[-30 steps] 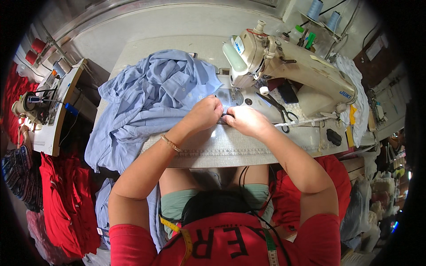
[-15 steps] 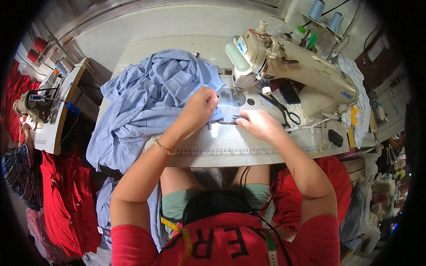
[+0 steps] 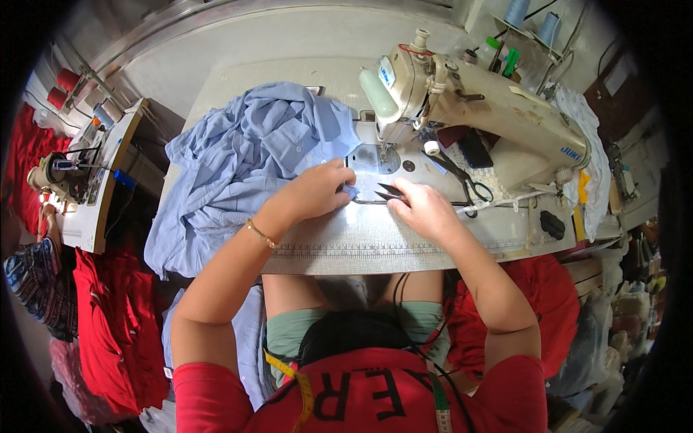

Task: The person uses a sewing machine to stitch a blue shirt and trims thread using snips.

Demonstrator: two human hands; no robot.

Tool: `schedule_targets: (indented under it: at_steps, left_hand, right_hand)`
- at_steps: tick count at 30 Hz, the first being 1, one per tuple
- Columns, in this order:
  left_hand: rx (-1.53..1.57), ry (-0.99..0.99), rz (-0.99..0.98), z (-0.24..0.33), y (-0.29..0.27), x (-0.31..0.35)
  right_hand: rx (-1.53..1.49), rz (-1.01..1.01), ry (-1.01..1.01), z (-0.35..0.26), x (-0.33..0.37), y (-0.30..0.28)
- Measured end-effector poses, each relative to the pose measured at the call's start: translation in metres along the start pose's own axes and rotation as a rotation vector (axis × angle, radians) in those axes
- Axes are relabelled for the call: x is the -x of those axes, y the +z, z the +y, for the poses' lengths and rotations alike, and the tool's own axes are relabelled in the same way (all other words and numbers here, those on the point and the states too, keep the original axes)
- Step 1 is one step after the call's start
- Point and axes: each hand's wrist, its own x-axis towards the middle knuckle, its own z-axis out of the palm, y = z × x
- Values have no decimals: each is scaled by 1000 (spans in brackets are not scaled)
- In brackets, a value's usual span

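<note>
A light blue shirt (image 3: 238, 155) lies bunched on the left half of the sewing table, its edge reaching the machine's needle plate. My left hand (image 3: 323, 189) is closed on the shirt's edge, just left of the plate; a bit of blue cloth shows below its fingertips. My right hand (image 3: 427, 211) is closed round a pair of thread snips (image 3: 390, 192). Only their dark, parted blades show, pointing left toward my left hand; the rest is hidden in the palm. Behind both hands stands the sewing machine (image 3: 498, 108), its needle above the metal plate.
Black-handled scissors (image 3: 465, 177) lie right of the needle, near a dark flat object (image 3: 474, 150). A ruler strip (image 3: 346, 250) runs along the table's front edge. Blue thread spools (image 3: 516, 13) stand at the back right. Another person's arm (image 3: 52, 227) works at a machine on the left.
My left hand has come down and slightly left, nearer the table. The snips' blades now show more plainly, spread apart, as my right hand has shifted a little.
</note>
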Motion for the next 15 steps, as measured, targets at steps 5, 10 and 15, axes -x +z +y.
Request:
schedule_targets:
  at_steps: [5,10,15]
  left_hand:
    - [53,67,201,7,8,18]
    - [97,101,282,7,14,22]
    - [102,115,300,5,15,23]
  right_hand:
    - [105,121,-172,-6,-4,19]
    - [192,270,-279,-13,-13,35]
    - [224,338,-362,-19,-12,36]
